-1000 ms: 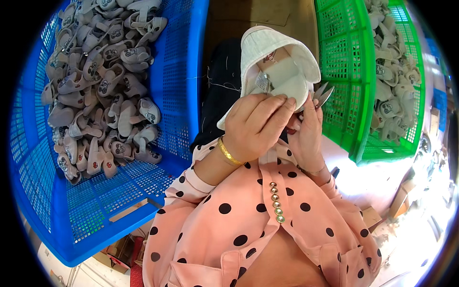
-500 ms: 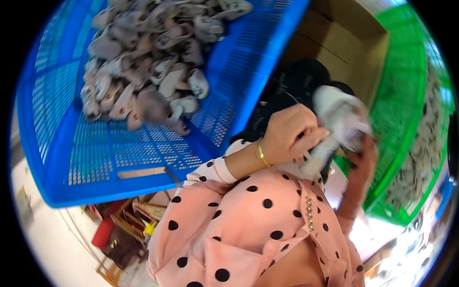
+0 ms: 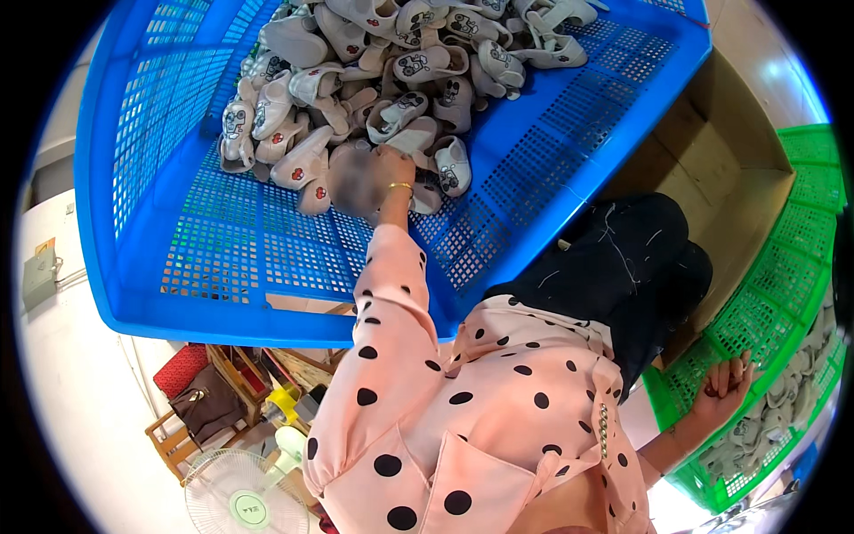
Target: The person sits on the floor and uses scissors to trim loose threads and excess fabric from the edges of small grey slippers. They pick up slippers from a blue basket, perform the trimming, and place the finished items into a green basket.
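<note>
Inside a large blue plastic basket point(image 3: 525, 187) lies a heap of small pale shoes point(image 3: 427, 67), some with dark vehicle prints, others with little red motifs. My left hand point(image 3: 394, 169), with a gold bangle at the wrist, reaches into the near edge of the heap. Its fingers are curled against a small shoe point(image 3: 414, 136); their tips are partly hidden. A smeared patch covers what lies just left of that hand. At the right, my right hand point(image 3: 728, 389) is over a green plastic basket point(image 3: 756, 311), empty, its fingers loosely bent and apart.
More pale shoes point(image 3: 783, 400) fill part of the green basket. An open cardboard box point(image 3: 738, 160) stands between the baskets, beyond my dark-clothed legs point(image 3: 614, 267). Lower left are a fan point(image 3: 245, 498), a brown bag point(image 3: 209, 405) and wooden furniture point(image 3: 165, 436).
Both hands were on a pale shoe above my lap. My right hand has let it go and moved over the green basket; my left has gone into the blue basket. The view has shifted.
</note>
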A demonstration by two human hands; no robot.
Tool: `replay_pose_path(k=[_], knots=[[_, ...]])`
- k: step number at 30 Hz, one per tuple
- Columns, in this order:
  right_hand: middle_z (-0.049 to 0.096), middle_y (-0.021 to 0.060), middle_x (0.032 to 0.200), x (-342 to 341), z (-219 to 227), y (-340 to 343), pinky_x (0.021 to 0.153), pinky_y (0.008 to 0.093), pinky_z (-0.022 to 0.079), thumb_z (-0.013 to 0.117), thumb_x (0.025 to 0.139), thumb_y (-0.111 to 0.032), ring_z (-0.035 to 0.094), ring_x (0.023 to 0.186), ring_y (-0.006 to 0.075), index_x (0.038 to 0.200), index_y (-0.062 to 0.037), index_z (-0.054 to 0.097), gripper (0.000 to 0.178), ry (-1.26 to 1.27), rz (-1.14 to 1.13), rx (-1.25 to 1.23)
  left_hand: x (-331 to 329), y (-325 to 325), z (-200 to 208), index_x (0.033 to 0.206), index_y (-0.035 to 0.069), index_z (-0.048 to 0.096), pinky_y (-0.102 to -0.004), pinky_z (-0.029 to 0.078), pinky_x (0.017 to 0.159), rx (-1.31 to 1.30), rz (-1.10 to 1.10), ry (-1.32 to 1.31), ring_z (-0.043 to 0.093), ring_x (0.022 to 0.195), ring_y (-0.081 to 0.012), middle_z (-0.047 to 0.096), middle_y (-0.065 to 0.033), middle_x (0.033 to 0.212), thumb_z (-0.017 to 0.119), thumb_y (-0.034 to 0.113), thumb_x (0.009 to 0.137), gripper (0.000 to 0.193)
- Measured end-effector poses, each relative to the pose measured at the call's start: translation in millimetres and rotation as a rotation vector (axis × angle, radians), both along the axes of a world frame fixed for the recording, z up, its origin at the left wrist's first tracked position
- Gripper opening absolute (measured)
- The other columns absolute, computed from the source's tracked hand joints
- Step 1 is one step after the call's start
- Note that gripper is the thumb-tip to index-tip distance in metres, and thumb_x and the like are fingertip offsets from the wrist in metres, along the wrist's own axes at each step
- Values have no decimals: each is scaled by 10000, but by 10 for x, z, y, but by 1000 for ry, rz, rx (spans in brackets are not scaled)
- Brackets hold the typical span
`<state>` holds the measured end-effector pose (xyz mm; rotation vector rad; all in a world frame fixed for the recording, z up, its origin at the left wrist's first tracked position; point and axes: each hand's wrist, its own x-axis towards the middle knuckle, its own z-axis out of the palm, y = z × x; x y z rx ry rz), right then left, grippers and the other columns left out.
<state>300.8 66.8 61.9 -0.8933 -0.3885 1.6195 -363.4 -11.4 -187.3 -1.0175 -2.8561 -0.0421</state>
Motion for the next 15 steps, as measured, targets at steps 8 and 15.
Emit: replay_pose_path(k=[8, 15], knots=[[433, -29, 684, -349, -52, 145, 421, 211, 227, 499, 1007, -164, 278, 448, 35, 1090, 5, 556, 196, -258, -47, -146, 224, 4, 101, 1104, -44, 632, -443, 498, 903, 63, -194, -193, 627, 992, -407, 641, -270, 1091, 777, 449, 657, 682], [384, -46, 588, -1086, 76, 205, 430, 193, 169, 477, 1017, -214, 298, 491, 7, 1073, 2, 607, 259, -818, 211, -34, 1338, 80, 1030, 1116, 8, 646, -291, 530, 802, 839, -98, -1568, 637, 892, -129, 665, -60, 1074, 804, 173, 746, 435]])
